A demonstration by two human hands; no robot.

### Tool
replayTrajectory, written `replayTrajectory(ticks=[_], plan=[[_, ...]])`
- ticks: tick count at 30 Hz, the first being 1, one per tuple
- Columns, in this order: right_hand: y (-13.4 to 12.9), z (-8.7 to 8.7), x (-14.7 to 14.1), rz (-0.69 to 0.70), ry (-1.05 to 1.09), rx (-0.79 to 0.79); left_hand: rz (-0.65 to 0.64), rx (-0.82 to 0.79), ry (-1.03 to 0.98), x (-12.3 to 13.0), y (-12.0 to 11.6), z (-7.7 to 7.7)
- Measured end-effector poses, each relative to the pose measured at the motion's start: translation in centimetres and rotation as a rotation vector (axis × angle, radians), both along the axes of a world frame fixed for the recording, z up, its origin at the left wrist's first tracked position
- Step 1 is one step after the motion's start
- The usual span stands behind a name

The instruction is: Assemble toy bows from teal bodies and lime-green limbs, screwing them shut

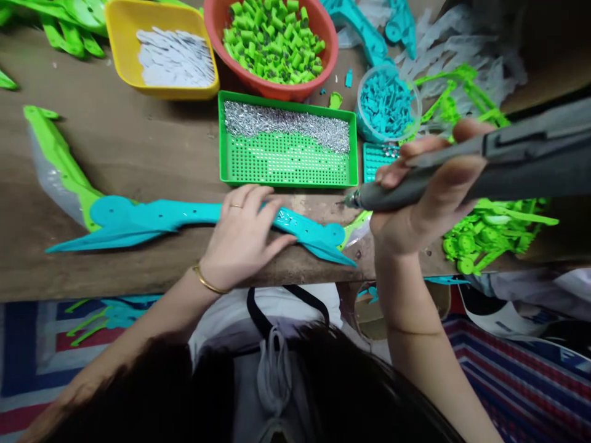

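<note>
A turquoise toy bow (194,212) with green and clear limb ends lies flat along the table's near side. Over its middle, my left hand (244,227) grips the bow, fingers across the far side and thumb toward the right. Small silver screws (287,216) rest on the bow just right of the fingers. My right hand (425,203) is wrapped around a dark grey electric screwdriver (406,184), held above the bow's right end. Its tip points left and is apart from the bow. Behind the bow stands a green tray (289,183) partly filled with screws.
At the back are a yellow bin (124,55) of white pieces, a red bowl (212,24) of green caps, and a clear tub (415,117) of turquoise parts. A small turquoise tray (373,163) sits beside the tub. Green parts (489,234) pile up at right.
</note>
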State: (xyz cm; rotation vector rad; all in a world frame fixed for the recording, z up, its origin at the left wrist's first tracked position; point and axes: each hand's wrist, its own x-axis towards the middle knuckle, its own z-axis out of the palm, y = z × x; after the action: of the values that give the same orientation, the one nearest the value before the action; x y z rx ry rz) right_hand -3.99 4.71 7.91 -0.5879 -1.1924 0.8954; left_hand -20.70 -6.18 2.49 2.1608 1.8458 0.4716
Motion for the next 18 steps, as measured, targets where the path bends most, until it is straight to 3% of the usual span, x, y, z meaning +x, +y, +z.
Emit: replayTrajectory(ticks=[4, 7, 10, 18], plan=[[-3.9, -0.9, 2.5, 0.053, -0.13, -0.067, -0.226, 0.042, -0.119, 4.6, -0.9, -1.0], [-5.2, -1.8, 3.9, 0.028, -0.282, -0.1, -0.226, 0.088, -0.11, 6.6, -1.2, -2.6], [-5.3, -2.4, 4.7, 0.04, -0.301, -0.102, -0.196, 0.11, -0.103, 6.8, -1.2, -3.5], [-4.4, -6.1, 4.6, 0.073, -0.267, -0.108, -0.167, 0.078, -0.116, 6.4, -0.9, -3.7]])
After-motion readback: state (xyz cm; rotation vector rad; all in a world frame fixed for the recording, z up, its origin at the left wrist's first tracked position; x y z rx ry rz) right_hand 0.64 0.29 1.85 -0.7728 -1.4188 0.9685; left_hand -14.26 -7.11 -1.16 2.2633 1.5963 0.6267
